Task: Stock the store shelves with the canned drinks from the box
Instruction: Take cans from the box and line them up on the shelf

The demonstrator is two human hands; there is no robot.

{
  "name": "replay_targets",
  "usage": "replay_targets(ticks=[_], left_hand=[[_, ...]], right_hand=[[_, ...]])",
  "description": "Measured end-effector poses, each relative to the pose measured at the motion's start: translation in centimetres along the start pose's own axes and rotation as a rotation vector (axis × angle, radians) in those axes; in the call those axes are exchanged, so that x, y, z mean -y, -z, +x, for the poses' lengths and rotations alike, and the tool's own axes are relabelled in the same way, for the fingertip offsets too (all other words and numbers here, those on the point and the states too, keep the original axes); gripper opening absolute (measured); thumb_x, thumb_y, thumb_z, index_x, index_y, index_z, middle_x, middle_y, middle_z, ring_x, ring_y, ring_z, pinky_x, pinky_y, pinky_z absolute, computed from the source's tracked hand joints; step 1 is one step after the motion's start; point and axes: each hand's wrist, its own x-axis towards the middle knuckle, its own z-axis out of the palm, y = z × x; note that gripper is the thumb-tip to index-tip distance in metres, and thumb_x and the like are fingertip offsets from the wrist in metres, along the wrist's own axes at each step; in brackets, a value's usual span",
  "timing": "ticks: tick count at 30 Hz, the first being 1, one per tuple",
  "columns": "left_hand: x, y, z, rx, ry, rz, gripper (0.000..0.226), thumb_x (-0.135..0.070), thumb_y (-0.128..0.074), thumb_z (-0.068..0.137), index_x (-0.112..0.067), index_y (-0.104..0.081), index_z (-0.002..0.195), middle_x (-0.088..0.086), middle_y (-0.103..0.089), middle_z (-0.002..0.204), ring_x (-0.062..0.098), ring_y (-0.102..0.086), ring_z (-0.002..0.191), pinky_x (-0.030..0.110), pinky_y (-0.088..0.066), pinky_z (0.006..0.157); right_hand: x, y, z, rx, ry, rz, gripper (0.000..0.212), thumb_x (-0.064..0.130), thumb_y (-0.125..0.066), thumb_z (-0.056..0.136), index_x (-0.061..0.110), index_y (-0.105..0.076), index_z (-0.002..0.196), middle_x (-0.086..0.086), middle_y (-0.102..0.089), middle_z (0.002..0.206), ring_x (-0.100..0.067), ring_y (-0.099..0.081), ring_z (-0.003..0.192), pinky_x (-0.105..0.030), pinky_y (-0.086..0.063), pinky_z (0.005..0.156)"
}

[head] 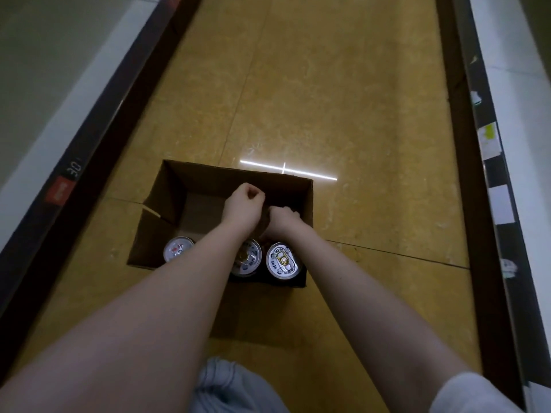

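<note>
An open cardboard box stands on the floor in front of me. Along its near side stand three cans: one with a silver and red top, one partly under my left forearm, and one with a white and yellow top. Both my arms reach into the box. My left hand is curled into a tight fist above the box's far half, and I see nothing in it. Just to its right, my right hand grips a dark brown can, which is mostly hidden by the two hands.
The box sits in a narrow aisle on yellow-brown floor tiles. A shelf edge with a red price tag runs along the left. Another shelf edge with paper labels runs along the right. My knee in light trousers shows at the bottom.
</note>
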Motion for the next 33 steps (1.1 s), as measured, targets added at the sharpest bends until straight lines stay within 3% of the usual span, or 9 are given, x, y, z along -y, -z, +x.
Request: replay_targets(ticks=[4, 8, 13, 17, 20, 23, 25, 29, 33], left_hand=[[0.2, 0.1, 0.0, 0.011, 0.055, -0.059, 0.021, -0.025, -0.051, 0.093, -0.011, -0.060, 0.105, 0.009, -0.064, 0.107, 0.024, -0.056, 0.099, 0.028, -0.039, 0.079], [0.2, 0.4, -0.3, 0.023, 0.078, -0.047, 0.024, -0.026, -0.052, 0.093, -0.009, -0.060, 0.108, 0.007, -0.060, 0.101, 0.021, -0.053, 0.093, 0.028, -0.039, 0.079], [-0.2, 0.3, -0.7, 0.015, 0.082, -0.058, 0.024, -0.026, -0.051, 0.093, -0.009, -0.061, 0.106, 0.006, -0.060, 0.098, 0.021, -0.053, 0.090, 0.028, -0.038, 0.076], [-0.8, 0.2, -1.1, -0.014, 0.068, -0.074, 0.024, -0.026, -0.051, 0.093, -0.008, -0.062, 0.105, 0.006, -0.060, 0.097, 0.023, -0.055, 0.092, 0.029, -0.041, 0.077], [-1.1, 0.3, -1.4, -0.036, 0.056, -0.128, 0.021, -0.030, -0.048, 0.094, -0.012, -0.060, 0.094, 0.007, -0.062, 0.094, 0.025, -0.057, 0.091, 0.034, -0.043, 0.080], [-2.2, 0.7, -2.0, -0.126, 0.048, -0.325, 0.029, -0.035, -0.043, 0.095, -0.012, -0.059, 0.087, 0.009, -0.063, 0.092, 0.025, -0.058, 0.086, 0.032, -0.043, 0.076], [-3.4, 1.1, -2.4, -0.188, 0.085, -0.545, 0.033, -0.037, -0.043, 0.095, -0.012, -0.059, 0.080, 0.008, -0.064, 0.084, 0.029, -0.060, 0.084, 0.035, -0.047, 0.077], [-5.2, 2.6, -4.0, -0.066, 0.175, -1.038, 0.042, -0.051, -0.042, 0.093, -0.017, -0.063, 0.080, 0.007, -0.068, 0.078, 0.025, -0.065, 0.074, 0.031, -0.052, 0.067], [-5.3, 4.3, -4.7, -0.045, 0.152, -1.173, 0.055, -0.062, -0.029, 0.092, -0.020, -0.065, 0.092, 0.006, -0.069, 0.083, 0.023, -0.065, 0.078, 0.031, -0.049, 0.071]], right_hand=[[0.3, 0.1, -0.3, -0.018, -0.001, 0.006, 0.056, 0.023, -0.069, 0.077, 0.008, -0.046, 0.126, -0.018, -0.054, 0.124, -0.039, -0.052, 0.113, -0.045, -0.048, 0.093], [0.0, 0.8, -1.1, -0.063, 0.010, 0.059, 0.050, 0.013, -0.072, 0.077, 0.005, -0.048, 0.120, -0.015, -0.058, 0.116, -0.032, -0.058, 0.105, -0.035, -0.048, 0.077], [-0.1, 1.4, -2.6, -0.132, 0.045, 0.117, 0.055, 0.020, -0.079, 0.071, 0.004, -0.050, 0.115, -0.014, -0.058, 0.115, -0.032, -0.057, 0.107, -0.036, -0.047, 0.079], [0.4, 2.6, -3.2, -0.218, 0.102, 0.168, 0.046, 0.022, -0.076, 0.070, 0.008, -0.052, 0.106, -0.012, -0.060, 0.109, -0.031, -0.059, 0.102, -0.037, -0.051, 0.077], [1.3, 3.9, -3.9, -0.304, 0.130, 0.237, 0.042, 0.029, -0.068, 0.073, 0.011, -0.054, 0.108, -0.015, -0.053, 0.117, -0.036, -0.054, 0.108, -0.044, -0.048, 0.091], [2.1, 5.2, -4.9, -0.353, 0.164, 0.338, 0.048, 0.035, -0.070, 0.071, 0.015, -0.055, 0.113, -0.015, -0.041, 0.123, -0.037, -0.055, 0.105, -0.043, -0.049, 0.092], [2.6, 6.2, -5.9, -0.393, 0.221, 0.424, 0.059, 0.036, -0.074, 0.067, 0.017, -0.053, 0.119, -0.013, -0.047, 0.122, -0.030, -0.058, 0.103, -0.032, -0.050, 0.086], [4.3, 7.7, -8.5, -0.471, 0.331, 0.555, 0.082, 0.032, -0.083, 0.060, 0.015, -0.040, 0.128, -0.004, -0.059, 0.109, -0.019, -0.059, 0.099, -0.023, -0.042, 0.070], [5.6, 8.2, -9.7, -0.472, 0.388, 0.686, 0.071, 0.029, -0.085, 0.057, 0.020, -0.045, 0.115, 0.002, -0.059, 0.099, -0.012, -0.060, 0.087, -0.017, -0.043, 0.055]])
